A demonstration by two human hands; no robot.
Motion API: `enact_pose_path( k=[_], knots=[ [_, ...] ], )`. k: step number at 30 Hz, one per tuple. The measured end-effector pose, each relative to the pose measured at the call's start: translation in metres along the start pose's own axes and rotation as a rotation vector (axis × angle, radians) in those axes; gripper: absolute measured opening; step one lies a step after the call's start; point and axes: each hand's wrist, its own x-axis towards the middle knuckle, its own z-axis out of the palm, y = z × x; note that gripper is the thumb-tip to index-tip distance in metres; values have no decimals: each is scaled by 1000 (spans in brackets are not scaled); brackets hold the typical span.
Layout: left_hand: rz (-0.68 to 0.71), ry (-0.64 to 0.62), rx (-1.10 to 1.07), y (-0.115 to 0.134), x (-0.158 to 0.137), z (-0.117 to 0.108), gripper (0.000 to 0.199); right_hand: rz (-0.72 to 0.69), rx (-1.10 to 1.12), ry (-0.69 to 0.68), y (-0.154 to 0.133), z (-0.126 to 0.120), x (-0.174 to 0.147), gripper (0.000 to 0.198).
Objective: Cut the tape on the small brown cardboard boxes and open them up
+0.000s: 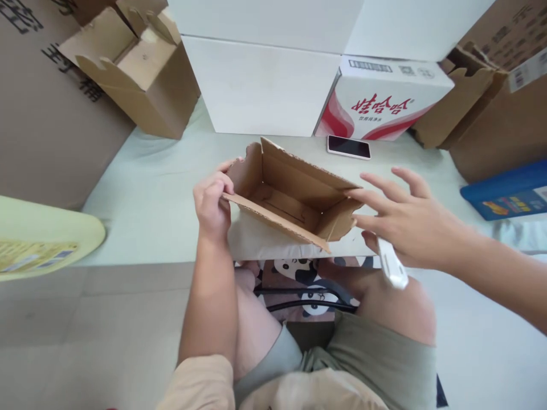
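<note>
An open-topped cardboard box [290,193] with rough, uneven upper edges stands tilted near the table's front edge. My left hand [213,199] grips its left end, with the fingers closed over the rim. At the box's right end, my right hand [405,222] has its fingers spread, and the fingertips reach the rim there. Tucked under that palm is a slim white utility knife [392,265], its rear end pointing down towards my knee; no blade shows. The inside of the box is bare brown board with creased flaps at the bottom.
White cartons [265,85] are stacked behind, beside a red-and-white printed carton [380,102]. A phone [348,147] lies before them. A cut cardboard box [158,85] stands back left, a yellow-green bottle [47,236] at left. At right are a brown carton [499,125] and blue package [508,191].
</note>
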Motion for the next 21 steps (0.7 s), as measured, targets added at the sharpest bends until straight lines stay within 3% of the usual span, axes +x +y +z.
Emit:
enact_pose_path(
  k=[2, 4, 9, 15, 17, 19, 21],
  knots=[
    [-16, -22, -25, -1, -3, 2, 54, 44, -100, 38, 11, 15, -5, 7],
    [-28, -54, -56, -2, -6, 4, 56, 108, -132, 68, 19, 31, -5, 18],
    [16, -46, 61, -13, -8, 12, 66, 186, 19, 165, 18, 62, 11, 35],
    [49, 51, 134, -23, -9, 16, 57, 420, 261, 719, 14, 102, 3, 30],
    [40, 95, 122, -24, -9, 19, 57, 386, 387, 733, 22, 117, -3, 50],
    [43, 130, 122, -26, -8, 24, 59, 328, 516, 663, 31, 129, -7, 71],
    [53, 138, 158, -29, -6, 31, 62, 325, 568, 618, 39, 136, -9, 78]
  ],
)
